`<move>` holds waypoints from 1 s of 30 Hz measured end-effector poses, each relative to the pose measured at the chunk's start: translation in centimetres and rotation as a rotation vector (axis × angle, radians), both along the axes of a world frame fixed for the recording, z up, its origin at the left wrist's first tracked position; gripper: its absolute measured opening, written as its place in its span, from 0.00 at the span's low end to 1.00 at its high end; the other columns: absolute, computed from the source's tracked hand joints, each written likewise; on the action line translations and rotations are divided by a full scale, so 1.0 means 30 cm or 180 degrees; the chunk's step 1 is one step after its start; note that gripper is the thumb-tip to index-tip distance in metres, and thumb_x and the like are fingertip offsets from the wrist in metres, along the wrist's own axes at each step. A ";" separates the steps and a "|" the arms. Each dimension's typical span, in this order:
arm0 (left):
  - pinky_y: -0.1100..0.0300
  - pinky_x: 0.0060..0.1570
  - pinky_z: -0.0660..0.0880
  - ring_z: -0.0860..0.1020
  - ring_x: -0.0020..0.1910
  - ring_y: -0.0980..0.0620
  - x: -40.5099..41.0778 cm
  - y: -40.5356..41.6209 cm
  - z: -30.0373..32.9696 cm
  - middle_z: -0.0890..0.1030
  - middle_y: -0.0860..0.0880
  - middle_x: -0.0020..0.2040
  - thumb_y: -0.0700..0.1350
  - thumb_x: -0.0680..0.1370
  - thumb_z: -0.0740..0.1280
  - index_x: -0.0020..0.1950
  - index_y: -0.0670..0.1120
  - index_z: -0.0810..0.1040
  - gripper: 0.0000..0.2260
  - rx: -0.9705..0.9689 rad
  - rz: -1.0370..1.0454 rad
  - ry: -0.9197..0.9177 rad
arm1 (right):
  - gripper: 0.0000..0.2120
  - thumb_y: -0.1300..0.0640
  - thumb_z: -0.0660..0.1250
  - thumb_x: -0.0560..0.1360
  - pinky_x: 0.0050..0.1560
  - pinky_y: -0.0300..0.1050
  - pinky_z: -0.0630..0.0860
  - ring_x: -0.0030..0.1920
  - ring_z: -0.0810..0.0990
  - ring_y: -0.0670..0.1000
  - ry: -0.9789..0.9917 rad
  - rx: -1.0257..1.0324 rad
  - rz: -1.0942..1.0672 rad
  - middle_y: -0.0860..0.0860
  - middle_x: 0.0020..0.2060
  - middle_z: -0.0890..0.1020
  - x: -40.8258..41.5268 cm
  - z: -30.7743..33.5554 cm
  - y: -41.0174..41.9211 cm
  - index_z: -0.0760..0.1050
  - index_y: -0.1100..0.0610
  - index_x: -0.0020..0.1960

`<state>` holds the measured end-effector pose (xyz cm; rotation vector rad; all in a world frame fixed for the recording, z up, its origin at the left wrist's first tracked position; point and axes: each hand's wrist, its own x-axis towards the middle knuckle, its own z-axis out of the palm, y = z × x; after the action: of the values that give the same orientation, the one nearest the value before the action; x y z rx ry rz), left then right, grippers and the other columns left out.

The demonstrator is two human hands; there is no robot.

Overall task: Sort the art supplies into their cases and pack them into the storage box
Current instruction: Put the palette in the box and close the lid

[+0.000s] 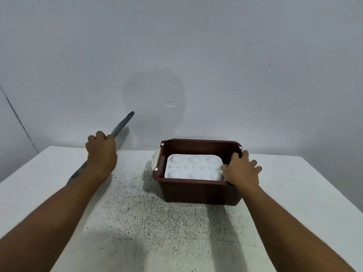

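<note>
Head view.
- Box (196, 191) on table (137, 213), right of centre, no lid on.
- Palette (193, 167) lies flat inside, wells up.
- Right hand (242, 169) curled over box's right rim, gripping it.
- Left hand (102, 152) fisted round pen (123, 124), far end raised toward wall, well left of box.
- Judgement: pen light, stiff, smooth; hold mid-barrel.
- Box looks like rigid plastic; lift by both side rims.

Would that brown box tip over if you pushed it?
Probably not: the brown box looks low and wide, sitting flat on the table. It likely slides instead. It seems to be stiff plastic, and fairly light, with only the white palette showing inside.
</note>
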<state>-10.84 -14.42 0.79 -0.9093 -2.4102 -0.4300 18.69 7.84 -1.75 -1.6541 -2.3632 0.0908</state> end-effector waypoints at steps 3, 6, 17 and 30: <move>0.44 0.40 0.68 0.72 0.42 0.32 0.100 0.067 0.083 0.76 0.32 0.44 0.22 0.65 0.67 0.46 0.32 0.79 0.12 0.0416 -0.0520 0.0292 | 0.22 0.48 0.58 0.75 0.60 0.59 0.63 0.64 0.63 0.63 0.0195 0.0068 0.0035 0.57 0.66 0.67 0.003 0.002 -0.003 0.65 0.57 0.65; 0.47 0.37 0.67 0.73 0.38 0.33 0.182 0.107 0.157 0.77 0.34 0.41 0.21 0.60 0.69 0.42 0.34 0.79 0.14 0.0569 -0.0861 0.0589 | 0.28 0.47 0.60 0.74 0.63 0.61 0.61 0.67 0.60 0.62 0.0477 -0.0033 0.0152 0.57 0.68 0.65 0.010 0.009 0.006 0.60 0.57 0.70; 0.51 0.42 0.68 0.74 0.43 0.40 0.385 0.220 0.374 0.78 0.40 0.44 0.30 0.72 0.68 0.44 0.38 0.79 0.05 0.0871 -0.2228 0.1317 | 0.39 0.47 0.67 0.75 0.68 0.60 0.65 0.70 0.63 0.62 0.1785 -0.0476 0.0842 0.56 0.73 0.62 0.060 0.211 0.118 0.46 0.49 0.76; 0.60 0.55 0.59 0.71 0.56 0.44 0.474 0.314 0.465 0.77 0.41 0.54 0.43 0.77 0.68 0.57 0.47 0.74 0.10 0.1984 -0.2278 0.1401 | 0.08 0.53 0.63 0.79 0.41 0.34 0.75 0.51 0.78 0.52 0.3373 -0.0061 0.1543 0.48 0.53 0.78 0.189 0.460 0.159 0.70 0.53 0.57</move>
<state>3.39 -4.99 14.73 -1.3561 -1.3650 -1.0378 24.35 12.60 12.07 -0.6633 -1.7993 0.8392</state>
